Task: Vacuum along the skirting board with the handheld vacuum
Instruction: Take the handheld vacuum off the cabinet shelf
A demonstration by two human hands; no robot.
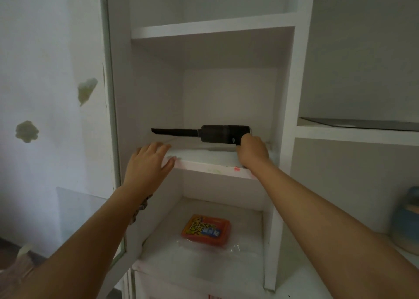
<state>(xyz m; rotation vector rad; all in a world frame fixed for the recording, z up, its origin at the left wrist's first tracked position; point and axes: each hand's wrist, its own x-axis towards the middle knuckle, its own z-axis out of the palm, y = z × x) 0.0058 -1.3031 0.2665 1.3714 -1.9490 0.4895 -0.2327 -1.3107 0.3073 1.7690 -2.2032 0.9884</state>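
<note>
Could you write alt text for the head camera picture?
The right hand grips a black handheld vacuum inside a white shelf unit, nozzle pointing left. The left hand rests on the shelf's front edge. An orange packet lies below.

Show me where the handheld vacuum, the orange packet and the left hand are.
handheld vacuum (223, 133): head view, on its black body.
orange packet (206, 229): head view, on its printed top face.
left hand (148, 162): head view, on the back of the hand.

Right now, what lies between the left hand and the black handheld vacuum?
Only bare white shelf board, in the head view, between left hand and black handheld vacuum.
</note>
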